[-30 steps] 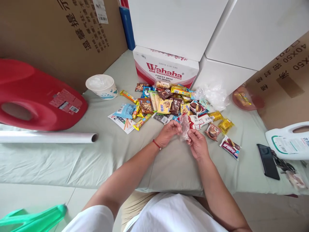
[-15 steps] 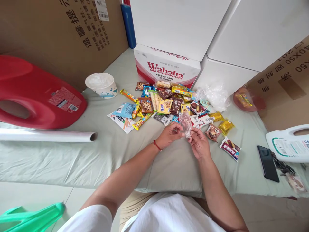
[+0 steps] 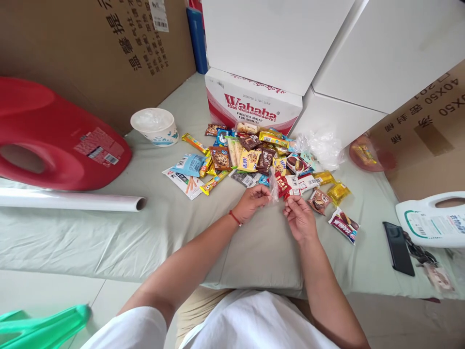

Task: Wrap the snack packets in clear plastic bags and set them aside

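My left hand [image 3: 252, 202], with a red cord at its wrist, pinches a small clear plastic bag [image 3: 274, 185]. The bag hangs narrow and crumpled, slightly tilted. Just to its right, my right hand [image 3: 300, 215] is closed at the fingertips, apart from the bag; whatever the pinch may hold is too small to make out. Beyond both hands lies a pile of wrapped snacks, with a red packet [image 3: 281, 183] close behind the bag. A brown cookie packet [image 3: 319, 201] and a purple snack packet [image 3: 344, 224] lie right of my right hand.
A paper tub [image 3: 154, 133] with clear plastic inside stands back left, near a red jug [image 3: 54, 140] and a white roll [image 3: 72, 200]. Behind the snacks is a Wahaha carton [image 3: 250, 104]. Crumpled clear plastic [image 3: 323, 148], a phone [image 3: 398, 248] and a white bottle [image 3: 432, 223] are on the right.
The clear bag has gone from spread between both hands to narrow and crumpled in my left hand. My right fingertips have come away from it, and the red packet behind shows more.
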A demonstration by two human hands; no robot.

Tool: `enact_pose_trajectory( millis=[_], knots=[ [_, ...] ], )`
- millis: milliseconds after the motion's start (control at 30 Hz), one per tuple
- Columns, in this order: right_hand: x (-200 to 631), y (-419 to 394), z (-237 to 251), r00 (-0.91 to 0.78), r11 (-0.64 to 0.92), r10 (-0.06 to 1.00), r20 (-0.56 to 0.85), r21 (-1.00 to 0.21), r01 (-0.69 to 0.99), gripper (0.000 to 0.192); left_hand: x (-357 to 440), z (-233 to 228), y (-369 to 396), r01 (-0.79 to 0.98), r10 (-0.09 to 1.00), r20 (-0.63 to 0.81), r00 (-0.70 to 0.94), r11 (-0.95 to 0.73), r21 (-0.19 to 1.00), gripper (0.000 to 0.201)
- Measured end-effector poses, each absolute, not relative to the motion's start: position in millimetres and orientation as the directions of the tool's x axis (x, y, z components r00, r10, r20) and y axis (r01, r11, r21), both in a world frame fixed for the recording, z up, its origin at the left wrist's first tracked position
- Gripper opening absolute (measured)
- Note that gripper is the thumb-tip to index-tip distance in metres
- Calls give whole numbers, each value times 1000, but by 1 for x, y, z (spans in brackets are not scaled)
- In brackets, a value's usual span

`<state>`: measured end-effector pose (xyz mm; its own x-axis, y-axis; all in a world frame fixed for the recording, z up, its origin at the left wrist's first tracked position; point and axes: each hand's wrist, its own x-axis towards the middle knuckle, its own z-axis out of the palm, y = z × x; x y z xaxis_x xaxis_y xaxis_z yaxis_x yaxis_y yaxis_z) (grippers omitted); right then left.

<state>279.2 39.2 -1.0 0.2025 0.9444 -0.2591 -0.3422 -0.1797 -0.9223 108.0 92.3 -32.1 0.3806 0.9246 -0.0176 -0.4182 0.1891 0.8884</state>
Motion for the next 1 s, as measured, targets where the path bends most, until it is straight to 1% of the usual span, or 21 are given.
enact_pose_trajectory(
  millis=[33,100,167,267,333,400,500,600,667,733,800,867,933,1000],
  knots=[
    [281,39,-1,203,-178,944,-261,-919,-352,36,107,-32,93,-448,927,-31,373,209,869,39],
    [281,36,1,202,-172,950,-239,-937,-304,36,107,-32,94,-469,928,-39,370,223,855,41],
    [277,34,3,186,-174,958,-218,-958,-229,37,107,-32,93,-434,918,-22,396,208,876,40],
    [269,35,6,119,-191,970,-213,-967,-169,40,108,-32,90,-369,886,33,462,158,916,38],
    [266,38,7,70,-185,978,-198,-970,-155,39,108,-31,88,-353,863,61,502,140,925,36],
    [267,41,8,49,-189,978,-201,-965,-184,37,107,-31,87,-359,859,72,506,134,924,34],
    [275,42,6,104,-206,964,-245,-934,-293,38,105,-33,90,-393,886,87,456,112,913,33],
    [285,39,4,160,-208,948,-275,-916,-342,41,103,-33,93,-398,900,120,419,63,915,32],
    [287,37,4,158,-215,948,-276,-923,-319,42,104,-32,92,-349,890,162,427,-3,937,30],
    [285,36,5,148,-213,956,-254,-945,-247,43,105,-29,89,-286,865,202,459,-72,956,28],
    [282,39,5,157,-187,965,-212,-970,-158,46,107,-25,84,-248,841,222,493,-109,963,24],
    [279,44,5,205,-147,965,-163,-985,-92,46,109,-21,80,-209,812,246,529,-156,965,21],
    [280,50,3,269,-123,952,-146,-987,-102,41,109,-19,77,-159,790,274,549,-223,962,18],
    [284,53,0,301,-119,940,-163,-980,-157,39,109,-19,76,-117,786,294,544,-276,954,16]
  ],
)
